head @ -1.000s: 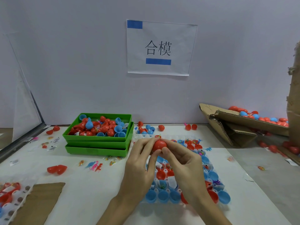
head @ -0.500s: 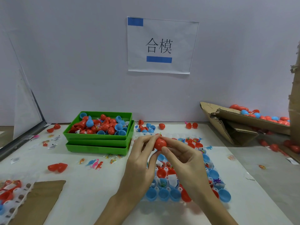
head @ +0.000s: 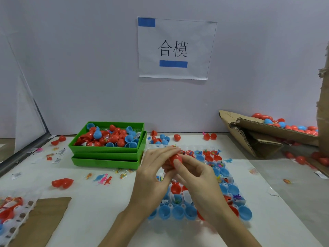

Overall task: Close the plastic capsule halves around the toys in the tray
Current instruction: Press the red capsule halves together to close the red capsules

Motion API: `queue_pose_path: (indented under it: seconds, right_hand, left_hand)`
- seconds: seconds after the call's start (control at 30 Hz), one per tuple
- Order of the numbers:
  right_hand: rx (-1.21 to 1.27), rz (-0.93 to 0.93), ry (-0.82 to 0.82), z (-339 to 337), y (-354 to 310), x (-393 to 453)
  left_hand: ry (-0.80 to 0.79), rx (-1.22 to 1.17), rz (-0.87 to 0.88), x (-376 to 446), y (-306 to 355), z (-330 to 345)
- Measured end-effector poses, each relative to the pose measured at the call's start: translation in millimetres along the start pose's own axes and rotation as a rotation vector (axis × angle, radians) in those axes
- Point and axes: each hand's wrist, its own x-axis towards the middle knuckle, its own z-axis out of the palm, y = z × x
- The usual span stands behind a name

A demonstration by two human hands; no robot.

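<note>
Both hands meet above the clear plastic tray (head: 229,177) of blue and red capsule halves, pinching a small red plastic capsule (head: 175,159) between them. The left hand (head: 153,177) curls its fingers over the capsule's far side; the right hand (head: 199,179) presses its thumb on the near side. Whether the capsule's halves are fully joined is hard to tell. Left of the tray stand stacked green plastic bins (head: 106,155) heaped with capsule halves.
</note>
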Motion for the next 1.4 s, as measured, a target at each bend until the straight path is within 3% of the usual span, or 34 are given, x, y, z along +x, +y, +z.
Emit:
queue_pose_path:
  seconds: [0.27, 0.53, 0.7, 1.03, 1.4]
  right_hand:
    - [0.184, 0.076, -0.065, 0.3, -2.7, -1.4]
    - [0.205, 0.123, -0.053, 3.3, -6.1, -0.8]
    - [0.434, 0.219, -0.173, 0.6, -4.4, 2.0]
    - [0.619, 0.303, -0.215, -3.2, 2.5, 2.2]
    - [0.602, 0.302, -0.245, -3.8, 3.3, 2.3]
  left_hand:
    - [-0.021, -0.233, -0.094, -2.4, 3.9, 3.4]
    - [0.024, -0.043, -0.004, -0.7, 3.5, -0.9]
    - [0.022, 0.027, 0.03, -1.2, -0.7, -2.9]
    - [0.014, -0.186, -0.068, -1.5, 5.6, 0.5]
    - [-0.06, -0.131, -0.018, 2.5, 1.6, -5.7]
